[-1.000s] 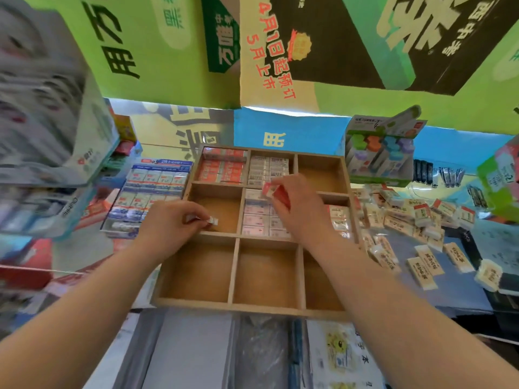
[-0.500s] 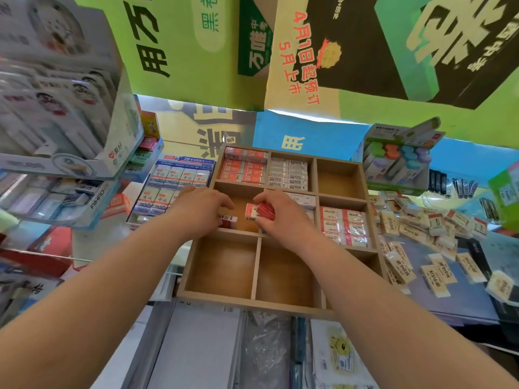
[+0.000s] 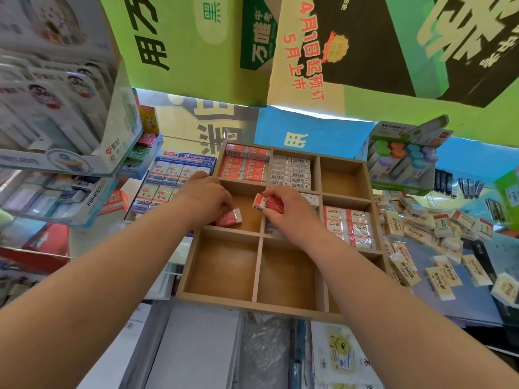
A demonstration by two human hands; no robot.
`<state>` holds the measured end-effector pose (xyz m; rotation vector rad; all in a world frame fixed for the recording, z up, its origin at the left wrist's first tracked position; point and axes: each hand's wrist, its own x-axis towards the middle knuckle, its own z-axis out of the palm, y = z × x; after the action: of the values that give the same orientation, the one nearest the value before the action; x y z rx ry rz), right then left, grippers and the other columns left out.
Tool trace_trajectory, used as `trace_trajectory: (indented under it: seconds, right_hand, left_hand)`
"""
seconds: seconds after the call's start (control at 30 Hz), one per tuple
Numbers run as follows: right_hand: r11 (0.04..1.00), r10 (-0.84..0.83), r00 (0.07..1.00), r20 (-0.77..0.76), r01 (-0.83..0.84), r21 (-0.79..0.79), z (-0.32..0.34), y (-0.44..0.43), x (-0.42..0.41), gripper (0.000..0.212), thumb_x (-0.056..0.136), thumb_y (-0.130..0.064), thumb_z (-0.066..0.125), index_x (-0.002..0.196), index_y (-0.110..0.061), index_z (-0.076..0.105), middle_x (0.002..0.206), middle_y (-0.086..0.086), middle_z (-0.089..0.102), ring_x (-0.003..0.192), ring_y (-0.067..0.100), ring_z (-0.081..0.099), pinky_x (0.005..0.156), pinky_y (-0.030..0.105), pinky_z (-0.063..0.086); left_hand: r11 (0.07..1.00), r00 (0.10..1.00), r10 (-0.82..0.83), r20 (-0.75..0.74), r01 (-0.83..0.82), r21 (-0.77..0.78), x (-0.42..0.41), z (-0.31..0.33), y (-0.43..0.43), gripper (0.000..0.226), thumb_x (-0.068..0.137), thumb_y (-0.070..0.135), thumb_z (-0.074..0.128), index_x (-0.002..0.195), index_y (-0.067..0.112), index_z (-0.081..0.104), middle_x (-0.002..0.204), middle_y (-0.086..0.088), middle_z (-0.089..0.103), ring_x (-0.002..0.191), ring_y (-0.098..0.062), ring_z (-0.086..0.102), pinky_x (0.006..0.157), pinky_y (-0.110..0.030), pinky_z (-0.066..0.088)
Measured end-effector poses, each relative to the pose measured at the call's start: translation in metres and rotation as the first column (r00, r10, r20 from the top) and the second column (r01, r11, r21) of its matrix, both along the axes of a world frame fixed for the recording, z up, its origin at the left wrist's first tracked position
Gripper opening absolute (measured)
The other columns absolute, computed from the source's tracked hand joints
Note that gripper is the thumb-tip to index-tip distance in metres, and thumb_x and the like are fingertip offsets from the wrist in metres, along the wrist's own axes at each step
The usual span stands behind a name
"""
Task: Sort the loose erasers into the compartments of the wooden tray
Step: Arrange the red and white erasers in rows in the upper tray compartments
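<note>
Red eraser in L hand, 2nd eraser (barcoded) in R hand.

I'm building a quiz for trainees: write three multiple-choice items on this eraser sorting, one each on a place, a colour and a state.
1. Where on the compartmented wooden tray is the small red-sleeved eraser that the left hand holds?
A. Far-right compartment
B. Middle-left compartment
C. Front rim

2. Sleeve colour of the packed erasers in its far-left corner compartment?
A. Red
B. Green
C. Black

3. The right hand is:
A. Flat, empty
B. Hidden
C. Gripping red-and-white erasers

B, it sits in the middle row's left cell; A, red 2B sleeves show; C, it curls round them.
</note>
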<state>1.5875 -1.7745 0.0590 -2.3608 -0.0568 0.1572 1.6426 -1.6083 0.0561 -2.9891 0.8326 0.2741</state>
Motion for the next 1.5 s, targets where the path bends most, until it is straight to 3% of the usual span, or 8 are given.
trace_trajectory:
  seconds: [0.2, 0.57, 0.73, 0.87, 0.97, 1.13, 1.3, 1.5]
  right_hand:
    - [1.000, 0.004, 1.000, 0.004, -0.004, 0.000, -0.002, -0.001, 0.001, 0.033, 0.085, -0.017, 0.058, 0.116, -0.020, 0.050, 0.122, 0.001, 0.049, 0.097, 0.004, 0.037, 0.082, 0.019, 0.033]
    - [1.000, -0.013, 1.000, 0.016, 0.012, 0.019, -0.006, -0.001, 0.004, 0.032, 0.085, -0.018, 0.058, 0.115, -0.020, 0.050, 0.118, 0.000, 0.049, 0.094, 0.004, 0.037, 0.078, 0.017, 0.032]
    - [0.999, -0.020, 1.000, 0.006, 0.019, 0.039, -0.006, -0.001, 0.005, 0.032, 0.084, -0.020, 0.059, 0.115, -0.021, 0.051, 0.117, -0.001, 0.048, 0.094, 0.005, 0.037, 0.075, 0.014, 0.031]
    - [1.000, -0.013, 1.000, 0.003, 0.013, 0.024, -0.003, 0.000, 0.007, 0.032, 0.083, -0.020, 0.060, 0.114, -0.021, 0.051, 0.119, 0.001, 0.048, 0.097, 0.005, 0.037, 0.080, 0.018, 0.033]
    - [1.000, 0.013, 1.000, 0.004, -0.013, 0.010, -0.001, -0.002, 0.006, 0.031, 0.084, -0.020, 0.059, 0.114, -0.022, 0.051, 0.119, 0.001, 0.049, 0.097, 0.005, 0.037, 0.080, 0.018, 0.033]
    - [1.000, 0.010, 1.000, -0.005, -0.010, 0.001, -0.001, -0.002, 0.007, 0.032, 0.084, -0.020, 0.059, 0.115, -0.021, 0.051, 0.120, 0.001, 0.049, 0.097, 0.005, 0.037, 0.081, 0.018, 0.033]
    - [0.998, 0.059, 0.998, 0.034, -0.059, -0.001, 0.000, 0.008, 0.007, 0.035, 0.083, -0.020, 0.061, 0.116, -0.021, 0.051, 0.120, -0.001, 0.051, 0.096, 0.003, 0.037, 0.072, 0.009, 0.031]
    - [0.992, 0.083, 0.996, 0.020, -0.081, -0.096, 0.001, 0.020, 0.010, 0.037, 0.082, -0.020, 0.062, 0.117, -0.020, 0.050, 0.120, 0.001, 0.053, 0.102, 0.012, 0.049, 0.081, 0.021, 0.039]
  left_hand:
    - [0.980, 0.994, 0.100, -0.048, -0.107, -0.169, -0.003, -0.001, 0.002, 0.028, 0.086, 0.037, 0.050, 0.112, 0.030, 0.059, 0.118, 0.004, 0.058, 0.114, -0.017, 0.042, 0.099, -0.033, 0.025]
    - [0.993, 0.992, -0.026, -0.125, 0.041, 0.111, -0.001, 0.007, -0.027, 0.018, 0.084, 0.027, 0.054, 0.101, 0.020, 0.055, 0.082, 0.004, 0.051, 0.076, -0.012, 0.047, 0.065, -0.023, 0.038]
    - [0.997, 0.967, 0.007, -0.256, -0.026, -0.072, 0.005, 0.013, -0.019, 0.027, 0.086, 0.023, 0.053, 0.111, 0.021, 0.060, 0.105, 0.002, 0.062, 0.086, -0.010, 0.049, 0.077, -0.021, 0.038]
    - [0.993, 0.984, -0.073, -0.161, 0.086, 0.075, 0.004, 0.008, -0.015, 0.034, 0.089, 0.018, 0.045, 0.120, 0.031, 0.053, 0.121, 0.004, 0.054, 0.115, -0.017, 0.041, 0.101, -0.032, 0.026]
    - [1.000, 0.989, -0.005, -0.148, 0.003, -0.016, 0.003, 0.004, -0.009, 0.039, 0.090, 0.014, 0.043, 0.125, 0.031, 0.047, 0.130, 0.003, 0.050, 0.124, -0.019, 0.035, 0.105, -0.033, 0.022]
    - [0.989, 0.978, 0.067, -0.196, -0.090, -0.114, -0.002, 0.010, 0.000, 0.040, 0.089, 0.009, 0.043, 0.123, 0.030, 0.049, 0.125, 0.003, 0.052, 0.121, -0.018, 0.037, 0.097, -0.028, 0.033]
    - [0.995, 0.971, -0.034, -0.236, 0.011, -0.100, -0.007, 0.011, 0.006, 0.038, 0.086, 0.004, 0.043, 0.115, 0.029, 0.048, 0.106, 0.009, 0.064, 0.115, -0.012, 0.044, 0.106, -0.026, 0.018]
    - [0.940, 0.967, 0.039, -0.253, -0.122, -0.319, -0.018, 0.007, 0.012, 0.042, 0.086, 0.000, 0.040, 0.120, 0.023, 0.046, 0.106, 0.003, 0.061, 0.109, -0.011, 0.045, 0.097, -0.026, 0.033]
